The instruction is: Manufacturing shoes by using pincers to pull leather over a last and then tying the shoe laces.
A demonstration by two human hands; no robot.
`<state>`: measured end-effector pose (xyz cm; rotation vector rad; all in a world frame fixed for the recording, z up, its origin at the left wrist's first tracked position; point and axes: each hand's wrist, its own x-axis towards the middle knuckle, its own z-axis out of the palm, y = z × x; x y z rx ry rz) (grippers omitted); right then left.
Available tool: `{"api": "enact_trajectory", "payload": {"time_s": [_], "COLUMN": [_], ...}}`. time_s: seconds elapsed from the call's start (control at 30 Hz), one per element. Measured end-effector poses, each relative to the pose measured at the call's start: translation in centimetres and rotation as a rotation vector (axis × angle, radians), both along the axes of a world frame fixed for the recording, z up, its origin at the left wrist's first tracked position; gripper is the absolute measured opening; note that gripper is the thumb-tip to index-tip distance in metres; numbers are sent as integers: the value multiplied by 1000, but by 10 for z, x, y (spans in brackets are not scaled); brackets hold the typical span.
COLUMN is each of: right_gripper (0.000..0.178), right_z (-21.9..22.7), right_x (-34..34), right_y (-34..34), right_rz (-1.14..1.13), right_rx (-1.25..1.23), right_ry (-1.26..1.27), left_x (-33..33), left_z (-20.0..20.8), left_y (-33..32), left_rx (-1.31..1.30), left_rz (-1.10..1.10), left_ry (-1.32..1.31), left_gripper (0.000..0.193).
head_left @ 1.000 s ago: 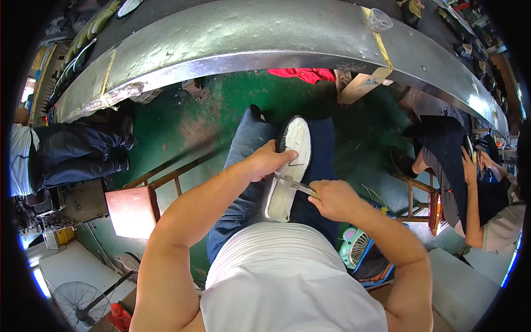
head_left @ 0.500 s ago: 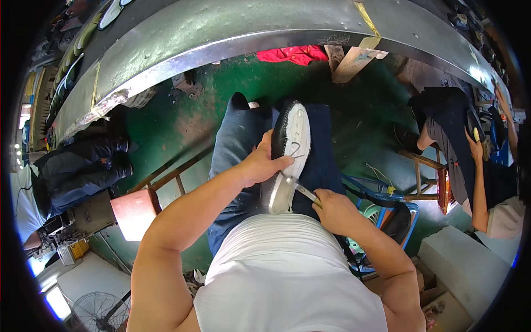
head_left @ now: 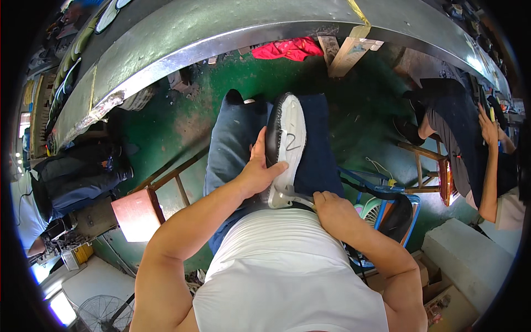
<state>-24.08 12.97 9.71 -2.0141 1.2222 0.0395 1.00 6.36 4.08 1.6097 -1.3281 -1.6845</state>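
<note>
A shoe lies bottom up along my thighs, its toe pointing away from me. It has a dark upper and a whitish bottom with a dark curved mark. My left hand is closed round its left side, thumb pressed on the bottom. My right hand is closed on a slim metal hand tool. The tool reaches left to the heel end near my waist. Its working end is blurred against the pale bottom, so its exact kind is unclear.
A metal-edged workbench curves across the far side. Red cloth lies on the green floor beneath it. A wooden stool stands left; a blue-framed chair holding a green fan stands right. Other people sit at both sides.
The tool and my right hand have shifted toward the heel, nearer my waist. My left hand still grips the shoe. The co-worker at right has moved their hands.
</note>
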Motion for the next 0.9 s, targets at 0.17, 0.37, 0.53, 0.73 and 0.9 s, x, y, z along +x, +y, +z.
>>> {"api": "enact_trajectory", "payload": {"time_s": [0.17,0.37,0.53,0.73,0.9], "right_gripper": [21,30,32,37,33], "right_z": [-14,17,18,28,72], "right_x": [-17,-39,16,4,-2], "right_y": [-11,-74,-65,-82,-148], "right_rz": [80,-51,-197,-285,-303], "right_rx": [191,826,42,338,-415], "right_ry": [44,-90,-232,-251,-183], "left_x": [-16,17,11,9,27], "left_z": [4,-18,6,-6,33], "left_y": [19,43,32,-30,-19], "left_rx": [-224,-122,-187,3,304], "left_rz": [-28,-145,-219,120,337], "left_ry": [-270,42,-190,-22,1077], "left_gripper": [103,114,116,80,58]}}
